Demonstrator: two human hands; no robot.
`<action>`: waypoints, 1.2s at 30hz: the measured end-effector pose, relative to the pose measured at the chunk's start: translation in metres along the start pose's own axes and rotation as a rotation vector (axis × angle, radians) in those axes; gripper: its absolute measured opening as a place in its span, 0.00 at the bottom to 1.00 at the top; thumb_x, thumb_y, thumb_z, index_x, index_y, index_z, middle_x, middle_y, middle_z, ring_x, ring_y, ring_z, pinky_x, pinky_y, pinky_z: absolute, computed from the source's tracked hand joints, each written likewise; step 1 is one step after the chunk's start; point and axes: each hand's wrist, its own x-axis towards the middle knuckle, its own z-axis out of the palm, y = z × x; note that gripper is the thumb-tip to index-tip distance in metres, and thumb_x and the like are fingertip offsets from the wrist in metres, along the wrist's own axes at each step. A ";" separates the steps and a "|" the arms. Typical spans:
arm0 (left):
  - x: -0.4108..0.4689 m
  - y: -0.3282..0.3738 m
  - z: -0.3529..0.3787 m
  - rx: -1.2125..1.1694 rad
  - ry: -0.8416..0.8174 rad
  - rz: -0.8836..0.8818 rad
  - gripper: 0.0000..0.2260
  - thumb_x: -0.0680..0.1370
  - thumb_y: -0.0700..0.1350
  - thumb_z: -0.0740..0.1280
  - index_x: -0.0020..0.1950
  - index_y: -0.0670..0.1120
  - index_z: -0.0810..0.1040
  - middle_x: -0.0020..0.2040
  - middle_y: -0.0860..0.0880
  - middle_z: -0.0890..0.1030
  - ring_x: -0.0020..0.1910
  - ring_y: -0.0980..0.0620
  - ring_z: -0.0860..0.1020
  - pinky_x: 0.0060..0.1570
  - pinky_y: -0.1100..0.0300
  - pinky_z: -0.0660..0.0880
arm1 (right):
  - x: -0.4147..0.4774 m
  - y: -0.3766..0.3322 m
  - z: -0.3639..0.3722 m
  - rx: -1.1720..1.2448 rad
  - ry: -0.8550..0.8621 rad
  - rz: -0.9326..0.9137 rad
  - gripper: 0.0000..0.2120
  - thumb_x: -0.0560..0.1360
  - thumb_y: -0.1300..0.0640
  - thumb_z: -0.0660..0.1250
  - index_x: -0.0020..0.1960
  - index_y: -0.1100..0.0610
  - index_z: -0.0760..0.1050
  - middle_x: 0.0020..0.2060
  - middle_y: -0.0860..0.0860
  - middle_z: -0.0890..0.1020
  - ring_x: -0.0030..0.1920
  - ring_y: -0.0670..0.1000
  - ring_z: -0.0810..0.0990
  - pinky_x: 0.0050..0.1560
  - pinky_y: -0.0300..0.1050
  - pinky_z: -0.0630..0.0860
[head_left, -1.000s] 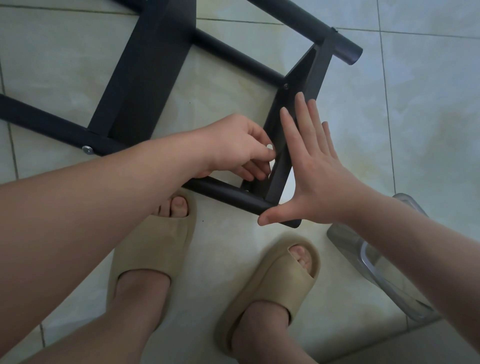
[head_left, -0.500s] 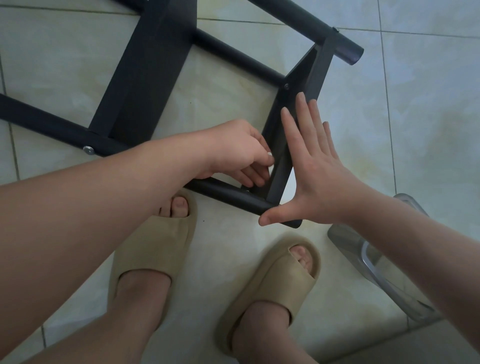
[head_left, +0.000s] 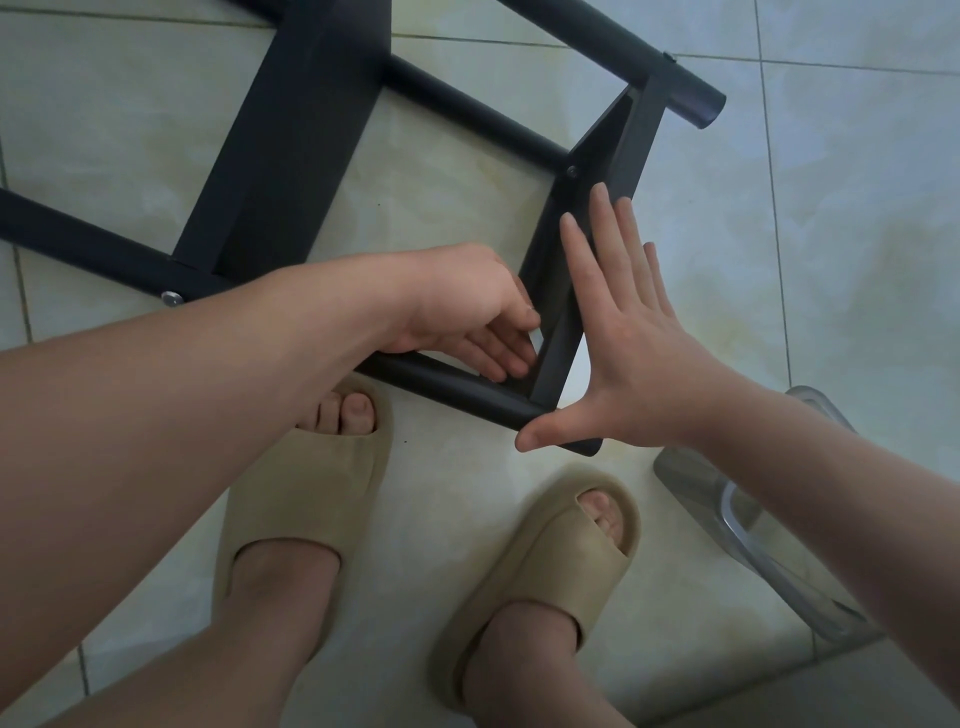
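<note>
Head view: a black metal frame (head_left: 291, 156) lies flat on the tiled floor (head_left: 857, 208), reaching from the far left towards the middle. Its near tube (head_left: 447, 384) runs from left to right just beyond the toes, and a flat crossbar (head_left: 618, 150) rises from that tube's right end towards the far tube (head_left: 613, 47).

The left hand (head_left: 467, 306) sits in the inner corner where the near tube meets the flat crossbar. Its fingers (head_left: 498, 353) are curled, with the tips against the inner face of the bar and the thumb tucked close to the forefinger. I cannot tell whether they pinch anything small there.

The right hand (head_left: 639, 358) is released and flat. Its straight fingers (head_left: 602, 228) press along the outer side of the flat crossbar, and the thumb stretches left beneath the end of the near tube.

A silver bolt head (head_left: 172, 299) shows on the near tube at the left, and a small screw (head_left: 572, 170) sits on the crossbar.

Two beige slippers (head_left: 311, 493) stand near. A clear plastic container (head_left: 727, 499) lies on the floor at the right.
</note>
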 end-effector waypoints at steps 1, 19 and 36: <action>0.000 0.000 -0.001 0.015 -0.002 0.004 0.06 0.82 0.38 0.63 0.47 0.42 0.76 0.37 0.43 0.85 0.38 0.47 0.86 0.37 0.58 0.81 | 0.000 0.000 0.000 0.001 0.001 0.000 0.74 0.55 0.16 0.63 0.81 0.57 0.32 0.79 0.52 0.28 0.77 0.53 0.24 0.77 0.57 0.32; -0.011 0.005 -0.005 0.327 -0.013 0.064 0.11 0.83 0.36 0.60 0.43 0.43 0.76 0.37 0.45 0.84 0.36 0.50 0.83 0.41 0.58 0.80 | 0.000 0.000 0.000 0.007 0.006 -0.003 0.74 0.55 0.15 0.62 0.81 0.56 0.31 0.78 0.52 0.28 0.77 0.52 0.23 0.76 0.55 0.31; -0.019 0.006 -0.012 0.589 -0.083 0.016 0.10 0.82 0.38 0.65 0.42 0.47 0.80 0.38 0.52 0.85 0.35 0.59 0.81 0.43 0.60 0.76 | 0.000 0.000 0.000 0.009 0.000 0.004 0.74 0.55 0.15 0.62 0.81 0.56 0.31 0.78 0.52 0.27 0.77 0.52 0.23 0.76 0.55 0.31</action>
